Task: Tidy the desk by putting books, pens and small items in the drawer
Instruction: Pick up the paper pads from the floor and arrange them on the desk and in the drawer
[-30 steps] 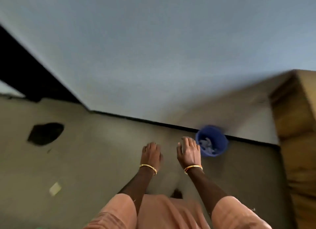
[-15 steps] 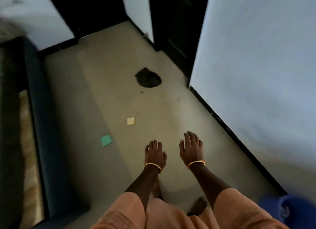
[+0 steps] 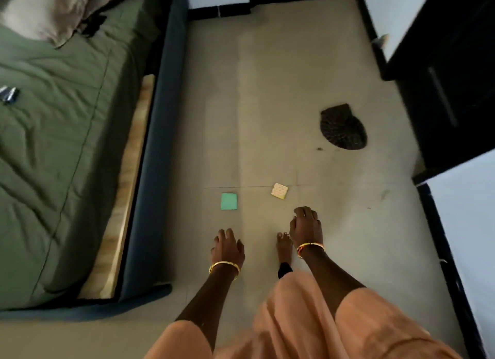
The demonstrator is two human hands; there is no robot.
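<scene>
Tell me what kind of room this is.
Most likely a bedroom: a bed with a rumpled green sheet in a dark blue frame, a dark wardrobe-like cabinet, and a beige tiled floor.

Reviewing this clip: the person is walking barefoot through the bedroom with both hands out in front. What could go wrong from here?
Two risks, likely minor. The bare foot is near the green pad and the patterned cream pad lying on the floor; a step could land on one and slip. Also, the left hand and right hand hold nothing, so these small items may get left behind.
</scene>
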